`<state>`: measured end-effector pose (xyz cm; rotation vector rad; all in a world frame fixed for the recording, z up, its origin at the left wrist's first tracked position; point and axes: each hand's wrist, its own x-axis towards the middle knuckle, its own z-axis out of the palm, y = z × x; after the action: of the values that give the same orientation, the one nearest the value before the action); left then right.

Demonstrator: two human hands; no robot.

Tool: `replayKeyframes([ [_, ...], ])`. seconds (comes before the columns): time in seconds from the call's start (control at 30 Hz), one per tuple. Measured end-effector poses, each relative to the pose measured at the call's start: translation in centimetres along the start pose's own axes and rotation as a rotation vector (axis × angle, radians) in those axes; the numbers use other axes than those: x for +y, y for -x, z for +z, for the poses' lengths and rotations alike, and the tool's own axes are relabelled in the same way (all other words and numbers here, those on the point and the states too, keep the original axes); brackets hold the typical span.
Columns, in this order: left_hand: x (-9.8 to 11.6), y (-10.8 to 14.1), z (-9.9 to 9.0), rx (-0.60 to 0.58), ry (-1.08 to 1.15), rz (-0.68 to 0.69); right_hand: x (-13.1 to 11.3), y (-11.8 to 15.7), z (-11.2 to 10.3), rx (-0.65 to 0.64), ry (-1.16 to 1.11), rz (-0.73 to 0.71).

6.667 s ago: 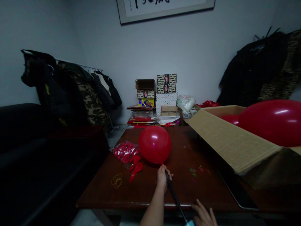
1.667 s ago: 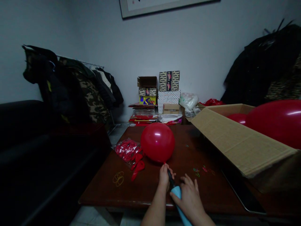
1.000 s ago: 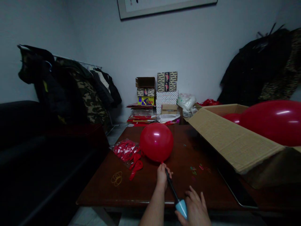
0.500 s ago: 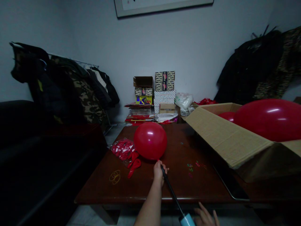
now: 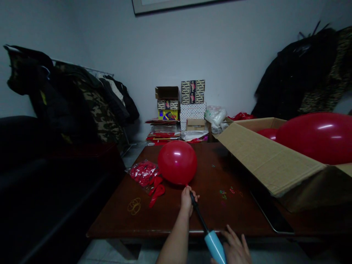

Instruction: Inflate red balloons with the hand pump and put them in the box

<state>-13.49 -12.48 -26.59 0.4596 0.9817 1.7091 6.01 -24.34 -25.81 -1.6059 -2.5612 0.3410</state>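
My left hand (image 5: pixel 188 201) is closed around the neck of an inflated red balloon (image 5: pixel 177 162) and the black nozzle end of a hand pump (image 5: pixel 215 246). The pump slants down toward me, its light blue barrel at the bottom edge. My right hand (image 5: pixel 235 246) is on the barrel, thumb to its left and the other fingers stretched out to its right; part of the grip is cut off by the frame. Left of the balloon lie loose uninflated red balloons (image 5: pixel 157 191) and a clear bag of red balloons (image 5: pixel 144 172).
Yellow rubber bands (image 5: pixel 134 206) lie on the brown table (image 5: pixel 110 220) at left, small coloured clips (image 5: pixel 223 194) at right. A phone (image 5: pixel 271 212) lies beside an open cardboard box (image 5: pixel 272 161) holding large red balloons (image 5: pixel 316 137). Stacked boxes (image 5: pixel 193 113) stand against the wall.
The blue barrel has slid up along the black shaft toward the balloon, and my right hand has moved up with it. My left hand stays on the balloon's neck. The view has tilted slightly.
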Motion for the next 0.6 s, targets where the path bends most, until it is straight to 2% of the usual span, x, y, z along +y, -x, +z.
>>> replayKeyframes([
  [0.1, -0.2, -0.1, 0.0, 0.012, -0.003, 0.001, -1.3, -1.9, -1.9, -0.003, -0.061, -0.042],
  [0.17, -0.2, -0.2, 0.0, 0.021, -0.006, 0.002, -2.5, -3.3, -2.9, 0.043, -0.073, -0.038],
  [0.33, 0.0, -0.4, -0.2, 0.027, 0.007, 0.003, -4.5, -6.3, -3.6, 0.120, -0.069, -0.006],
  [0.43, 0.1, -0.4, -0.2, 0.021, 0.015, -0.001, -4.5, -6.6, -3.4, 0.113, -0.074, 0.021],
  [0.6, 0.0, -0.4, 0.2, 0.017, 0.036, 0.005, -4.1, -5.4, -3.1, 0.136, -0.087, 0.047],
])
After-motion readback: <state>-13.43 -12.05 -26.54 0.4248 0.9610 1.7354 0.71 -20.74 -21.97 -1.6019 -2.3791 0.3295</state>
